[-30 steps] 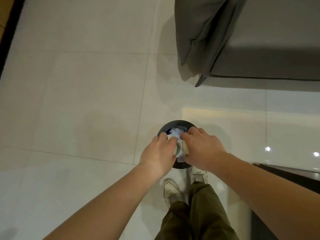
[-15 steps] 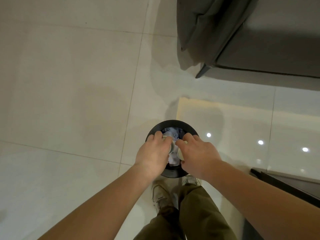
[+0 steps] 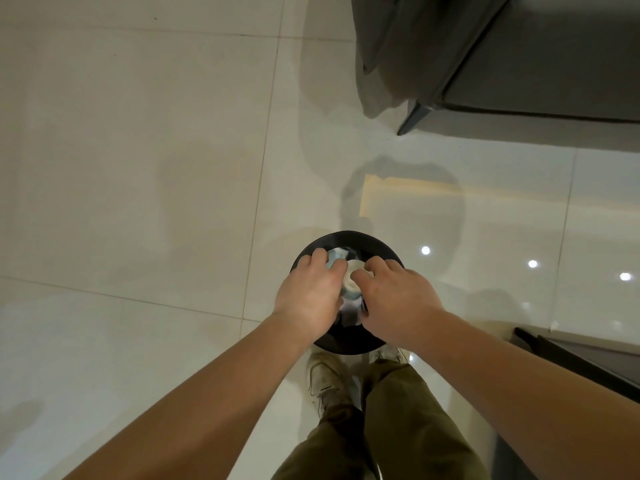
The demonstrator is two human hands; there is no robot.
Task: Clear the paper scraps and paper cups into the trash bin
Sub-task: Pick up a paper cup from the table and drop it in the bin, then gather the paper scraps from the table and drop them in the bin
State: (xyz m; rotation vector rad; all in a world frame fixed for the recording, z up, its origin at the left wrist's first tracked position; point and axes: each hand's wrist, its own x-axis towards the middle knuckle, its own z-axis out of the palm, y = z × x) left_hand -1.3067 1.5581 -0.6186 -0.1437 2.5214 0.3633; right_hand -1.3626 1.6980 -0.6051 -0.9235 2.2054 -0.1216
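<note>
**Holding the load over the bin mouth**

Comparing with the view from a second ago, we note both hands sit further over the trash bin, and more of the far rim shows beyond the knuckles. The bundle has not dropped yet. We judge the release step is imminent, since the load now hangs inside the rim's outline.

Left hand: fingers curled over blue-and-white paper scraps, gripping them from the left. Right hand: fingers curled round a paper cup, which shows as a pale round shape between the two hands. Whether more than one cup is held, we cannot tell; the hands hide most of it.

Orientation: the cup's round end faces up and toward the left hand, so we judge its long axis runs roughly sideways, tilted, from the right palm toward the left. More white paper hangs below, between the wrists, above the bin's dark inside.

Bin stands on the tiled floor, just ahead of our shoes. Grey sofa well apart, top right.
</note>
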